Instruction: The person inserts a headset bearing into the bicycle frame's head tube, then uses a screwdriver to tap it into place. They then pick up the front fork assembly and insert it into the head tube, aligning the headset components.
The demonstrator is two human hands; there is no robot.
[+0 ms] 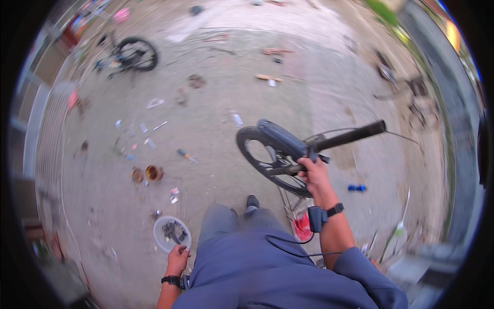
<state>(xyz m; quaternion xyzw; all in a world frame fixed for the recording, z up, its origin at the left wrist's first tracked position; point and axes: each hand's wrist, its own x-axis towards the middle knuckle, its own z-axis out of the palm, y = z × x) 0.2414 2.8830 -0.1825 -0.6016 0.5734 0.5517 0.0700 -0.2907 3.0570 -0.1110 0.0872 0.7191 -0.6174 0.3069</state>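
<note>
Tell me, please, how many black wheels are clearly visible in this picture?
2. The first wheel is at the upper left; the second wheel is near the centre, left of the right hand. Others may be hidden or blurred.

Smooth Plastic, Dull Rubber

The mudguard [283, 138] ahead of the right hand [313, 175] looks like smooth, faintly glossy plastic; the tyre [242, 145], dull black rubber. Beside the left hand [177, 261], the tub [157, 240] is translucent plastic. Between the hands, the shirt [242, 257] is matt cloth.

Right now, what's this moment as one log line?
right hand: gripping dark wheeled bike assembly | left hand: at white tub, contact unclear | farther right: small blue object
</note>
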